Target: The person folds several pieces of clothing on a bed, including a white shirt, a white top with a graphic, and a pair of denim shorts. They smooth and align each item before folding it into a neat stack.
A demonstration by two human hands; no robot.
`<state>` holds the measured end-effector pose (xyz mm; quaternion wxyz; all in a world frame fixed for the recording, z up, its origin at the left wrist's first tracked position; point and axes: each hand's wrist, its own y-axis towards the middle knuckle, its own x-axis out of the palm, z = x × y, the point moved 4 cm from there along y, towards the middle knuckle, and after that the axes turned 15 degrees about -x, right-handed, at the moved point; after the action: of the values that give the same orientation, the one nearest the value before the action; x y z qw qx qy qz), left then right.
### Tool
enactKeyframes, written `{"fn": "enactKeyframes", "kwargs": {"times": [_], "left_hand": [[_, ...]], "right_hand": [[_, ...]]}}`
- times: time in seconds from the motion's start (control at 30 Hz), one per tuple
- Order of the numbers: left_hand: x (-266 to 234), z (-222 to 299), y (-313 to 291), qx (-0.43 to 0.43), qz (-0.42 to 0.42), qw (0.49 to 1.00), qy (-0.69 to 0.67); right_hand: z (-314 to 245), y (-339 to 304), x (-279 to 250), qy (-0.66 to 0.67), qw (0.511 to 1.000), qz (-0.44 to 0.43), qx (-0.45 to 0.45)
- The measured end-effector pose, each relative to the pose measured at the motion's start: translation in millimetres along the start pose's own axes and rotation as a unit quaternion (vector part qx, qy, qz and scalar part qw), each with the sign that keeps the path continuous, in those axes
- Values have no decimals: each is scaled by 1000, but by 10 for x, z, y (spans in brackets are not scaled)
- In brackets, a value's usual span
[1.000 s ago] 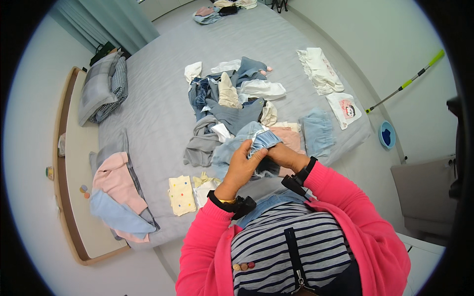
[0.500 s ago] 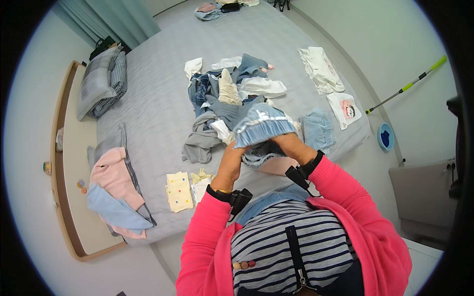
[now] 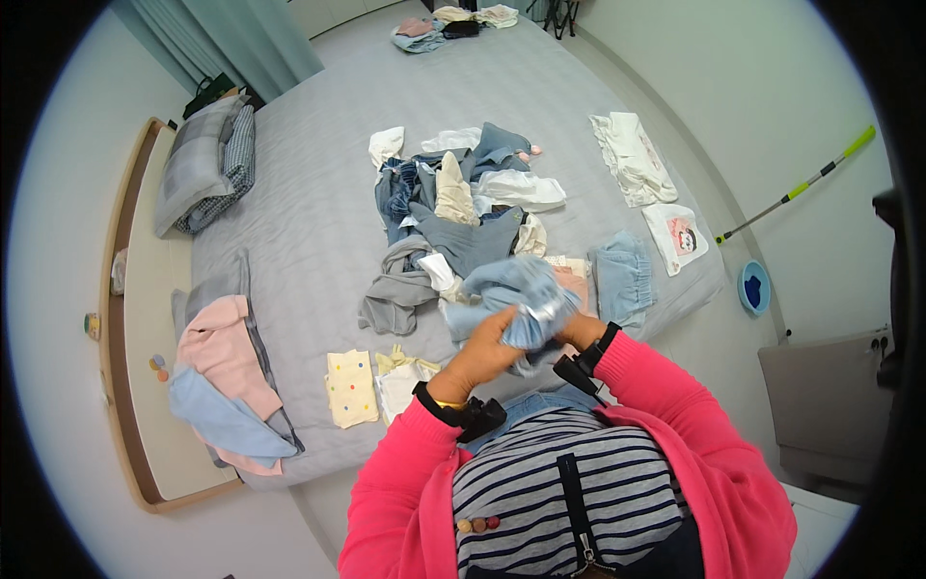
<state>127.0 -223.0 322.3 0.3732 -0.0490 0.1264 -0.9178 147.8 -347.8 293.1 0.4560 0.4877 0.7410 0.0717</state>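
Observation:
Light-blue denim pants with a gathered waistband are bunched up between my two hands, just above the near edge of the bed. My left hand is closed on their near left side. On the right, my right hand grips the waistband end, its fingers partly hidden by the cloth. Beyond my hands lies a loose heap of clothes with a grey-blue garment, a cream piece and a grey garment. Right of my hands rests a folded light-blue denim garment; a pink piece lies between.
Folded white tops and a printed white one lie along the right bed edge. At left are a dotted yellow cloth and a pink garment. A mop pole and blue basin stand beyond the bed.
The denim pants have come down and nearer to me, their waistband turned from facing me to the right and bunched. My hands have moved from inside the waistband to its outside.

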Motion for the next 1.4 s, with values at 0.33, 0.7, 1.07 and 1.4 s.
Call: {"fn": "enactKeyframes", "kwargs": {"times": [0.33,0.7,1.07,1.4], "left_hand": [[-30,-251,70,-132,80,988,-24],[-343,-544,130,-118,-40,869,-479],[-617,-463,149,-53,38,887,-458],[-1049,-911,34,-132,240,914,-299]], "right_hand": [[686,-826,-24,-251,959,-130,39],[153,-223,76,256,887,40,384],[90,-101,93,522,791,-1,318],[-20,159,-303,566,751,186,286]]}}
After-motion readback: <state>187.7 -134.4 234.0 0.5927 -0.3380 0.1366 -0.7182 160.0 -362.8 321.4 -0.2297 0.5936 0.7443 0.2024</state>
